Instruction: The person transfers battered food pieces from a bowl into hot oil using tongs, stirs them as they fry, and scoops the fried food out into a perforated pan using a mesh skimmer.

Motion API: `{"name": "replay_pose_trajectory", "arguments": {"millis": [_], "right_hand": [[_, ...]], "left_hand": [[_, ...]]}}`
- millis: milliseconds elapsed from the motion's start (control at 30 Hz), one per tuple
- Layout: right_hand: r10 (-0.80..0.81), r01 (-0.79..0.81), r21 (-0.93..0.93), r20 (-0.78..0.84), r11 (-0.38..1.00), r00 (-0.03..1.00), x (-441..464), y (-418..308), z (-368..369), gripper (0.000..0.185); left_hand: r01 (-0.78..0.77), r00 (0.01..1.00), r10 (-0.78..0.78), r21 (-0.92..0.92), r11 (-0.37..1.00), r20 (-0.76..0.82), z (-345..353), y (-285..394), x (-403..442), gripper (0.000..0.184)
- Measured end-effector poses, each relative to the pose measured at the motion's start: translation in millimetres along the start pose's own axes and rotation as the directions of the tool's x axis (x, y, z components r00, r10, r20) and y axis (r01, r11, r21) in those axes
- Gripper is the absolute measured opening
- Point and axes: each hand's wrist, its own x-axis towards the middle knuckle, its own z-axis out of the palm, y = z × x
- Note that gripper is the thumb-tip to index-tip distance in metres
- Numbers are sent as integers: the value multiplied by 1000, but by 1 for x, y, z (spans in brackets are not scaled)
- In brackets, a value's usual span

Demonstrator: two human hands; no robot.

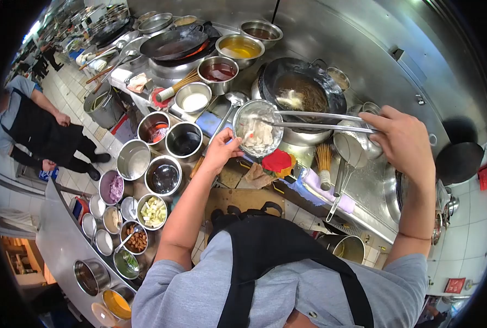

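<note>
My left hand [222,151] grips the rim of a metal bowl [239,139] and holds it tilted beside the wok. Pale, wet pieces in a whitish coating [261,136] lie in the bowl. My right hand [399,136] is closed around long metal tongs [320,126], whose tips reach into the bowl among the pieces. Just behind stands a dark wok [331,90] of brownish oil, where a pale foamy patch [290,98] floats. Whether the tongs pinch a piece is hard to make out.
A ladle [235,99] and steel pots of sauce [218,70] stand to the left. Ingredient bowls [152,212] line the left counter. A bamboo brush [324,164] and strainers [351,148] lie at right. Another person [35,120] in a black apron stands at far left.
</note>
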Motion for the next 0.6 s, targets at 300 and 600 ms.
{"name": "replay_pose_trajectory", "arguments": {"millis": [300, 600], "right_hand": [[450, -422, 287, -36, 860, 892, -52, 57, -6, 39], [569, -653, 196, 354, 732, 743, -35, 128, 145, 38]], "left_hand": [[3, 1000, -6, -227, 974, -10, 32, -9, 30, 16], [45, 995, -66, -244, 969, -79, 35, -6, 19, 13]]}}
